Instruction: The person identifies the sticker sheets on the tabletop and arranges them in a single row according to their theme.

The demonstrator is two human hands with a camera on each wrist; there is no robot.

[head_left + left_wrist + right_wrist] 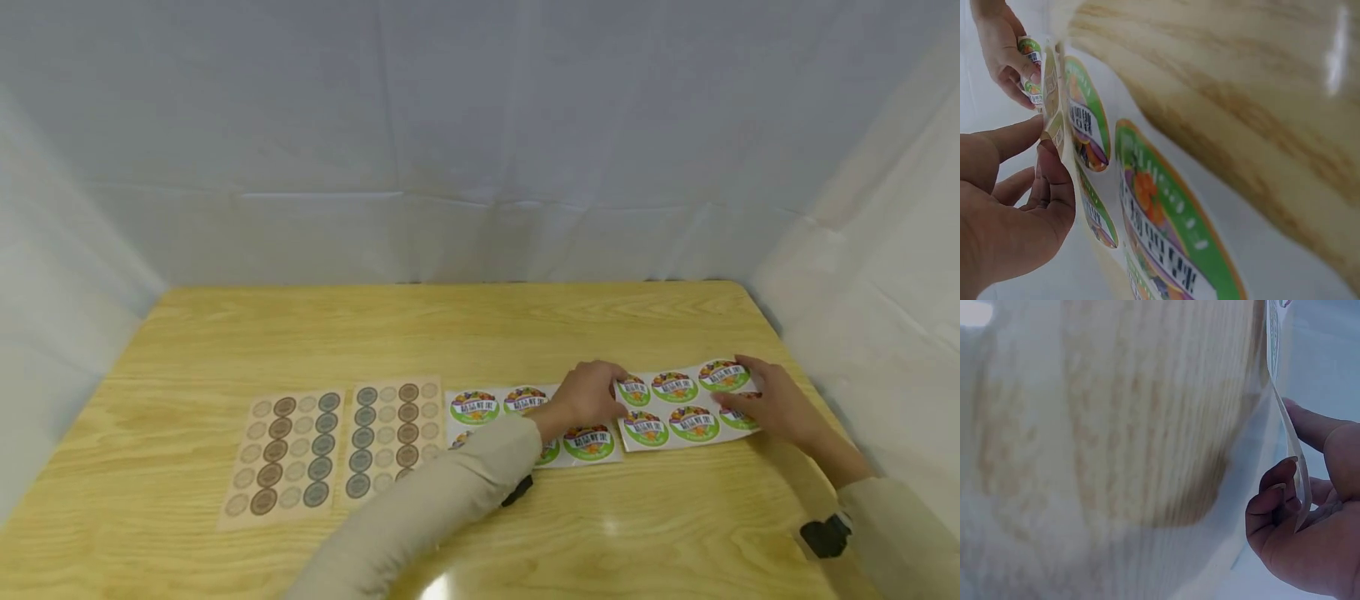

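Note:
A white sheet of round green fruit stickers (693, 422) is held up at both ends, slightly bowed. My left hand (581, 396) pinches its left edge between thumb and fingers, and my right hand (783, 408) grips the right edge. In the right wrist view the sheet (1291, 434) appears edge-on, curving between the thumb and curled fingers of the right hand (1322, 525). A second sheet of the same stickers (588, 443) lies flat on the table, partly hidden under my left hand and sleeve.
Two tan sheets stand side by side to the left: one sheet of small round brown and grey-blue stickers (288, 458) and a similar sheet (386, 437), its lower corner covered by my left sleeve (450, 483). The wooden table (465, 329) meets a white curtain (480, 242) behind.

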